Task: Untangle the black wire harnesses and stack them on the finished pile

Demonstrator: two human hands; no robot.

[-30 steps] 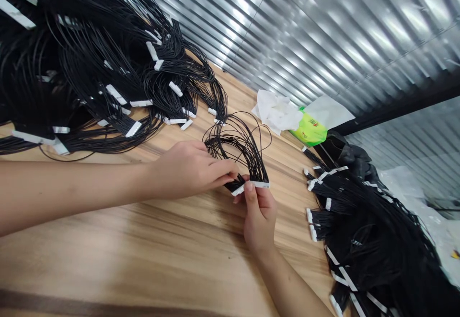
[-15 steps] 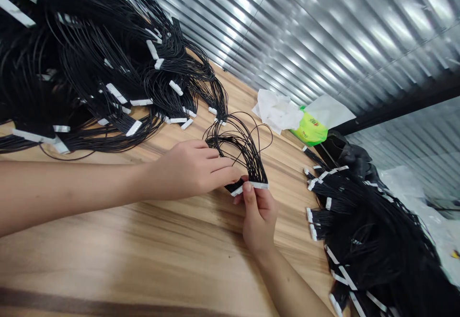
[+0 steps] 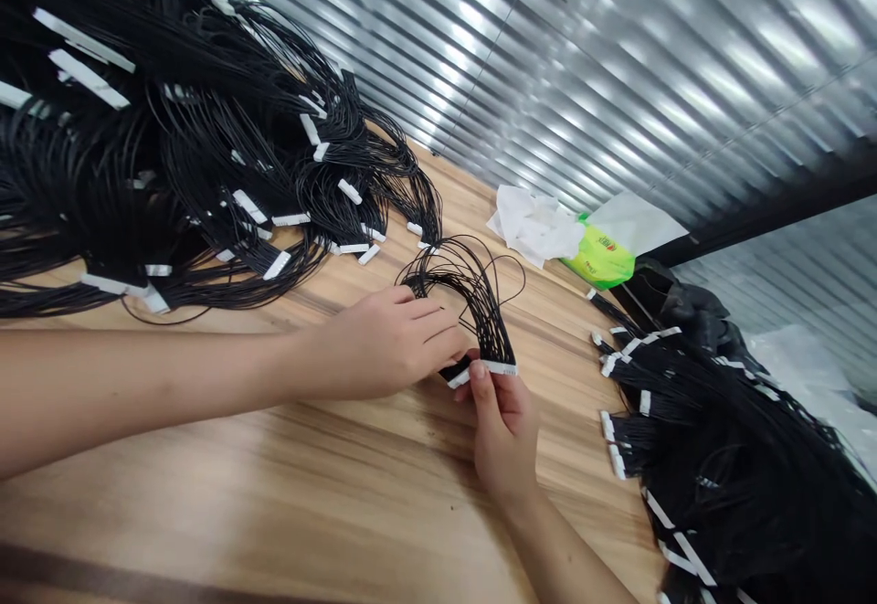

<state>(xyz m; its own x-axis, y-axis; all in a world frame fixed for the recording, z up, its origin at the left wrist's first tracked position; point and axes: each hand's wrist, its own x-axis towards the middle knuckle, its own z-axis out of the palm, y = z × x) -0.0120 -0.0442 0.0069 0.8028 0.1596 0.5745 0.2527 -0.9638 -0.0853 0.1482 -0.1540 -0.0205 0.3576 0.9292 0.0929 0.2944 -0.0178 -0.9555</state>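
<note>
Between my hands a black wire harness (image 3: pixel 497 325) forms a loop, with thin wires ending in white connectors. My right hand (image 3: pixel 505 430) is closed, its thumb pressed on a long white connector (image 3: pixel 503 367) at the harness end. From the left comes my left hand (image 3: pixel 404 341), its fingers curled over the wires beside a second white connector (image 3: pixel 459 379). The left fingertips are partly hidden, so exactly which wires they grip cannot be made out. A few loose wires arc above the loop.
A large heap of black wire harnesses (image 3: pixel 226 156) lies at the left. Another pile (image 3: pixel 726 458) is at the right. White tissues (image 3: pixel 534 225) and a green packet (image 3: pixel 601 255) lie along the corrugated metal wall (image 3: pixel 617 83). Everything rests on a wooden table (image 3: pixel 308 503).
The whole scene has shifted slightly down and to the right in view. My hands keep the same hold on the harness, the left fingers a little more curled.
</note>
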